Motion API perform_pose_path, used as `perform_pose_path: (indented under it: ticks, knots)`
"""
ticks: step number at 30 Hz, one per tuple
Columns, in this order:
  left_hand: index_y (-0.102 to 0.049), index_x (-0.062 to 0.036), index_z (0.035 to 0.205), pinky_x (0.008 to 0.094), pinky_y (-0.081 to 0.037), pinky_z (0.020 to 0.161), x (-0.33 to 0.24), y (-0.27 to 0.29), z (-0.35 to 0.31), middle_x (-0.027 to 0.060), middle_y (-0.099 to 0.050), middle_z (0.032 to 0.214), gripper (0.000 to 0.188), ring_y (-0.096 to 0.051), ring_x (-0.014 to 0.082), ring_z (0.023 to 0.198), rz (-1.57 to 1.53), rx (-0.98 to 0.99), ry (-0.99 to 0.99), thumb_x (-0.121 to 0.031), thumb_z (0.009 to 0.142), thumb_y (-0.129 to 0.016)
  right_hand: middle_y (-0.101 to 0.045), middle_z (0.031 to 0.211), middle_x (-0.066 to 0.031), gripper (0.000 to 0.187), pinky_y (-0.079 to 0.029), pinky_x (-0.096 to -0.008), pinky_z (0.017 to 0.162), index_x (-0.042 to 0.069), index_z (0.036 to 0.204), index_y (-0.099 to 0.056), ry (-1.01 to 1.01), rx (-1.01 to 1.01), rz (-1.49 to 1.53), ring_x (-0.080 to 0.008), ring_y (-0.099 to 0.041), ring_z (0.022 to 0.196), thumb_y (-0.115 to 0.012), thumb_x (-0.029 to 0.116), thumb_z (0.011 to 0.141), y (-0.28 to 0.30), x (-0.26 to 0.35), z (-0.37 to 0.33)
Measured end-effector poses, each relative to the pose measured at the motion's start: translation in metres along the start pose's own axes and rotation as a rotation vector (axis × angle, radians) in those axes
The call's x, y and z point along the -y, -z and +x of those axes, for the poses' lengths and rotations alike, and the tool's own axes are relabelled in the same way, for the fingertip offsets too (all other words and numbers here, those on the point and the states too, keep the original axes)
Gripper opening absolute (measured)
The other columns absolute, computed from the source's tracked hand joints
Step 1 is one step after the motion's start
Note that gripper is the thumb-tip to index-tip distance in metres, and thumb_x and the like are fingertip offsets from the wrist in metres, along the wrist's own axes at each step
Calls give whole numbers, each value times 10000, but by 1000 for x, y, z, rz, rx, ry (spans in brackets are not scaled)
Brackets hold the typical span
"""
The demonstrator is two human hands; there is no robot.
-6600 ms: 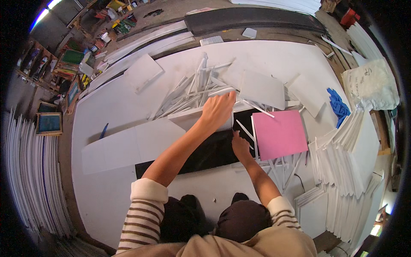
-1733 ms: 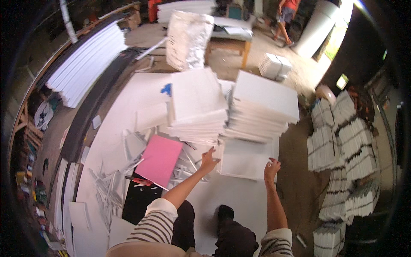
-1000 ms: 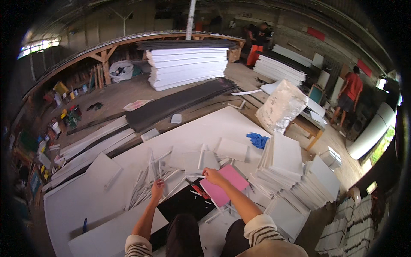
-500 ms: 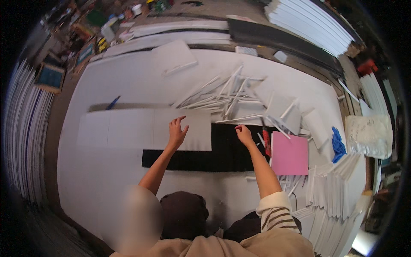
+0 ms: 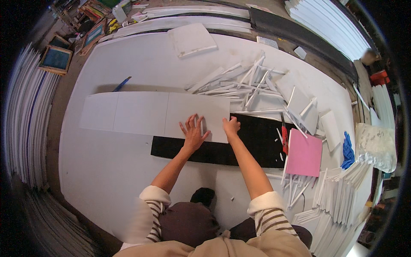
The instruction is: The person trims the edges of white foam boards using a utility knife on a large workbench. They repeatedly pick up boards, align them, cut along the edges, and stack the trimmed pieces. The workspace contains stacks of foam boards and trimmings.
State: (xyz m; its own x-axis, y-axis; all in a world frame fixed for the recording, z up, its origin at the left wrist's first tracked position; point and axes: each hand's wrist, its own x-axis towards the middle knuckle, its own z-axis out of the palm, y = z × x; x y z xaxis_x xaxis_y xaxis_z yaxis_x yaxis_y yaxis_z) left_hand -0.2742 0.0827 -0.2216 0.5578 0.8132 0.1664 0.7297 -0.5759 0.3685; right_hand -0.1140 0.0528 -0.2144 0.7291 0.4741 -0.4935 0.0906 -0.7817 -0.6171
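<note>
A long white foam board (image 5: 141, 113) lies across the big white work surface (image 5: 107, 171), its right end overlapping a long black mat (image 5: 257, 141). My left hand (image 5: 193, 132) rests flat on the board's right end with fingers spread. My right hand (image 5: 231, 127) grips the board's right edge where it meets the black mat. Both forearms reach up from striped sleeves at the bottom.
A heap of white foam strips (image 5: 252, 88) lies behind the mat. A pink sheet (image 5: 305, 154) and a red-handled knife (image 5: 284, 136) sit at the right, with blue gloves (image 5: 347, 150) and stacked white panels (image 5: 338, 197) beyond. A white square board (image 5: 191, 39) lies far back.
Earlier my head swung around the workshop, then back to the table. In the last half second both hands came together onto the right end of the white board.
</note>
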Motion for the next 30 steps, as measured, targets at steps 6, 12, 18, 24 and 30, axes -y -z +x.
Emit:
perform_pose_path:
  ticks: [6,12,18,24,30]
  knots:
    - [-297,-141,1294,614,-82,967,-34,20,19,126,-211,1320,789,-191,311,1242,-90,-148,-139,-379,660,-700,-432,1166,-202,477,-347,-384,897,-13,1151,-404,12,129,600,-310,-432,1068,-578,239,785,10,-11,20]
    - [-288,-131,1303,585,-121,974,-65,89,87,156,-246,1312,813,-217,345,1234,-184,-423,-271,-421,659,-690,-528,1047,-158,374,-365,-316,857,-31,1084,-439,447,4,622,-242,-495,973,-568,168,796,124,51,-29]
    - [-319,-127,1279,559,-116,991,-127,165,124,125,-291,1292,793,-247,312,1226,-110,-546,-383,-457,654,-678,-537,916,-67,261,-384,-264,757,20,1043,-487,629,-35,726,-140,-489,833,-553,141,821,264,40,-73]
    - [-544,-103,999,402,-323,903,-168,177,128,55,-583,899,330,-531,231,917,-89,-497,-608,-332,770,-610,-550,952,-45,253,-374,-255,802,14,1034,-515,689,-210,857,-123,-489,899,-562,112,806,353,-36,-64]
    - [-541,-66,932,402,-355,831,-205,123,118,81,-574,918,269,-523,242,919,-27,-212,-633,-286,785,-586,-537,1024,-126,391,-339,-352,886,11,1120,-495,437,-622,525,-243,-471,985,-586,205,793,348,-138,8]
